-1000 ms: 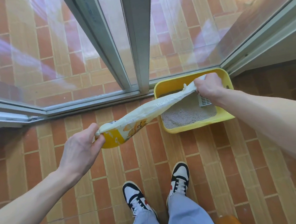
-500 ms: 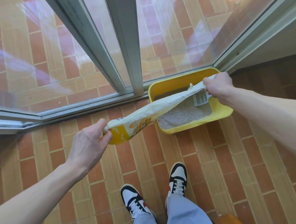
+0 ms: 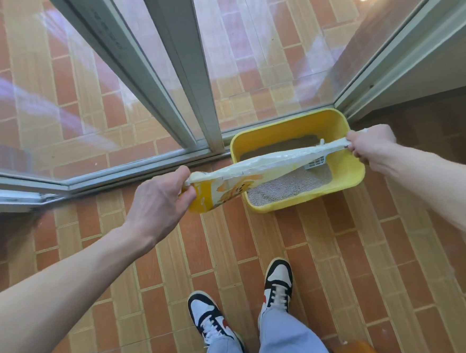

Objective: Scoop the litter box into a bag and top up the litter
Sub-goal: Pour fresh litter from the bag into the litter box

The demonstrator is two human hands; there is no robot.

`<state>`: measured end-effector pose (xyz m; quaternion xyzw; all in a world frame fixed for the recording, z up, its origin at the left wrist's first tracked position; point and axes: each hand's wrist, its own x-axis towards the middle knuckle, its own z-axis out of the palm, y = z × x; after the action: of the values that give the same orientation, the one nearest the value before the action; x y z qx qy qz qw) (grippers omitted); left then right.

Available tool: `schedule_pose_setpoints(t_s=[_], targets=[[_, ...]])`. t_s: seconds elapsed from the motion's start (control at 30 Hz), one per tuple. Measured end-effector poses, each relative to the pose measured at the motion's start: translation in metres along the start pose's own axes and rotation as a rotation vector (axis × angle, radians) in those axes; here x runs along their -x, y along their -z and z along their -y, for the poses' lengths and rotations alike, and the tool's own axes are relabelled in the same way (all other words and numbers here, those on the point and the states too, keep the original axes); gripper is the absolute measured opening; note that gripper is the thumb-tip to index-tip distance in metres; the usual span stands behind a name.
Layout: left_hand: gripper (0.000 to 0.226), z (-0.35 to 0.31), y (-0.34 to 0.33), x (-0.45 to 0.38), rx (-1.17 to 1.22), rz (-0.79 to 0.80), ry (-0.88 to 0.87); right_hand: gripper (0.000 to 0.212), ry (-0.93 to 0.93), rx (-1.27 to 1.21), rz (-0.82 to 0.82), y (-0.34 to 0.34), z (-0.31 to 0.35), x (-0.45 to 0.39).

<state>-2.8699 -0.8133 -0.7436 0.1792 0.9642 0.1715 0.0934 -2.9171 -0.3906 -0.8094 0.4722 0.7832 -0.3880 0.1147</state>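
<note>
Both arms are out, and the litter bag (image 3: pixel 256 172) is stretched almost level between them! The left hand (image 3: pixel 159 203) has its fingers curled tight round the yellow printed end of the bag, out over the tiled floor (image 3: pixel 232 259) just left of the litter box. The right hand (image 3: pixel 370 144) is clenched on the pale, twisted end, hovering above the box's right rim. So the bag runs across the near left part of the litter box (image 3: pixel 350 168), up in the air.

Down below, the yellow box sits on the floor, tucked into the corner where the sliding glass door (image 3: pixel 181 78) meets the side frame. Grey litter (image 3: pixel 287 185) covers its bottom. A white scoop (image 3: pixel 315 163) peeks out from under the bag, lying inside the box toward the right wall; only its slotted part shows.

At the bottom of the view: two black-and-white sneakers (image 3: pixel 277 280) and light blue trouser legs, standing on the tiles well back from the box. Whether any litter is pouring from the bag cannot be told.
</note>
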Motion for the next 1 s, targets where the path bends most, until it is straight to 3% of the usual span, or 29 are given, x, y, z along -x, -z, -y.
schedule_pose_setpoints(t_s=[0.2, 0.4, 1.0], targets=[[0.022, -0.024, 0.001, -0.017, -0.008, 0.002, -0.110, 0.016, -0.104, -0.084, -0.058, 0.018, -0.029, 0.000], [0.025, -0.030, -0.006, -0.025, -0.024, 0.011, -0.190, 0.017, -0.074, -0.056, -0.070, 0.035, -0.044, -0.002], [0.024, 0.008, 0.006, 0.009, -0.008, 0.016, 0.011, 0.026, 0.178, 0.053, 0.005, 0.007, 0.010, 0.022]])
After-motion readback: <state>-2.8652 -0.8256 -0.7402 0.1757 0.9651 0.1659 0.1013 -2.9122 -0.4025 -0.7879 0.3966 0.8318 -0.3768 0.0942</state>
